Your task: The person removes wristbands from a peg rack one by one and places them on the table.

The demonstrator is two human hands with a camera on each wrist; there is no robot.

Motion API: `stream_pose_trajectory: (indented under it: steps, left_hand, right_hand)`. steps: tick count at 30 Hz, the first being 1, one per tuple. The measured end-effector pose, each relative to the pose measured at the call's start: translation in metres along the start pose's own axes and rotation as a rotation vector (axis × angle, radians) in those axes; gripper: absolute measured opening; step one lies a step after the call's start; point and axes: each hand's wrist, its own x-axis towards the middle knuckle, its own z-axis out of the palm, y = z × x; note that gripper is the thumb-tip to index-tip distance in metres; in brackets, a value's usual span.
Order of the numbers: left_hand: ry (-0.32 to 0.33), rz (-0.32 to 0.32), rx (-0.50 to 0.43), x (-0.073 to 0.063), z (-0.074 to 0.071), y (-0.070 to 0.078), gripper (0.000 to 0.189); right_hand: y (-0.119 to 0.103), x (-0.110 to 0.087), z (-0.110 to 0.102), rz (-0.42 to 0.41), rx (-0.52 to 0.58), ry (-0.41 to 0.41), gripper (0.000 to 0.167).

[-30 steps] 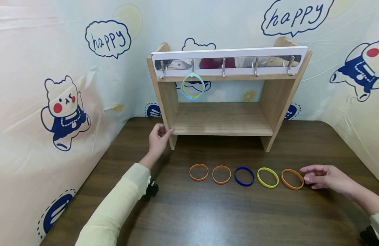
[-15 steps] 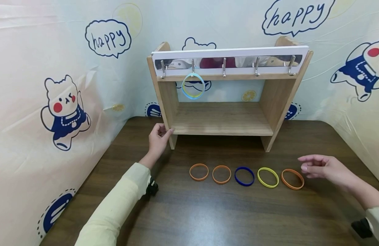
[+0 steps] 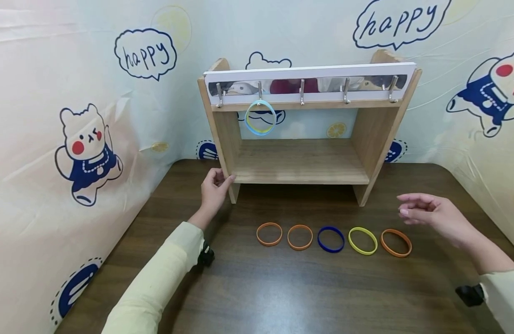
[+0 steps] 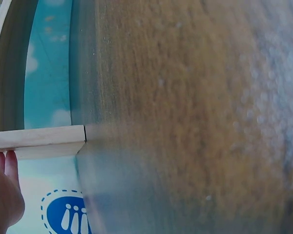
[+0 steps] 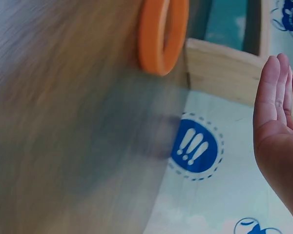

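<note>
My left hand (image 3: 214, 189) grips the left side panel (image 3: 223, 139) of a wooden shelf unit, thumb on the panel's front edge near the lower board. In the left wrist view, its fingers (image 4: 11, 168) lie against the panel. My right hand (image 3: 436, 215) hovers over the table with its fingers extended, holding nothing visible. Nearest to it, just below and to the left, lies an orange wristband (image 3: 400, 255). A yellow wristband (image 3: 365, 253), a dark blue wristband (image 3: 332, 251) and two more orange ones continue that row leftward.
Along the top of the shelf unit runs a white rail (image 3: 323, 71) with several metal hooks. A light blue wristband (image 3: 261, 133) and a yellow one hang together from the second hook from the left. A printed cloth (image 3: 156, 111) surrounds the dark wooden table (image 3: 282, 287).
My right hand has risen from beside the rightmost orange wristband and moved slightly left, toward the shelf unit. That band stays where it was, and my left hand keeps its grip.
</note>
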Motion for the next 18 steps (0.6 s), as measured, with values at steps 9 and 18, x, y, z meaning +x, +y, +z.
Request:
stream_pose_trajectory:
  steps: [9,18]
  left_hand:
    - [-0.020,-0.003,0.037,-0.007,-0.001,0.022,0.027]
    - [-0.003,0.007,0.007,0.000,0.000,0.000,0.030]
  right_hand:
    - [-0.023,0.016,0.018,-0.110,0.095,0.026,0.030]
    - [-0.040,0.035,0.043,-0.203,0.353,0.021,0.029]
